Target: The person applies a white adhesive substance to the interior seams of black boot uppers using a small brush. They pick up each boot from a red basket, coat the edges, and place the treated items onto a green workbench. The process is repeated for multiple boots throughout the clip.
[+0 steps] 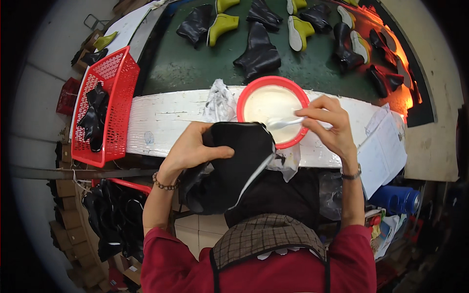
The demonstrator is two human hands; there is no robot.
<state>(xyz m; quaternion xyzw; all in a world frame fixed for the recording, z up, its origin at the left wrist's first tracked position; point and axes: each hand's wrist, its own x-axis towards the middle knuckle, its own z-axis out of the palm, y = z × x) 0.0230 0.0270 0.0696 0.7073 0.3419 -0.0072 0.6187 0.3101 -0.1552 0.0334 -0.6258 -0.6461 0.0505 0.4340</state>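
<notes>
My left hand (194,150) grips a black boot (239,163) tilted above my lap, its thumb lying across the dark surface. A white line runs along the boot's right edge. Between the thumb and fingers of my right hand (331,126) is a small white brush (287,122). The brush head is over a red bowl (253,84) of creamy white liquid (264,103), close to the boot's upper edge. I cannot tell whether the bristles touch the liquid or the boot. A crumpled white cloth (218,100) lies left of the bowl.
Black and yellow-green boots (259,53) lie across a dark green surface (171,68) beyond the white bench (166,115). An orange glow lights its right end. A red basket (117,102) holding black boots stands left. Papers (383,151) and a blue jug (395,199) are right.
</notes>
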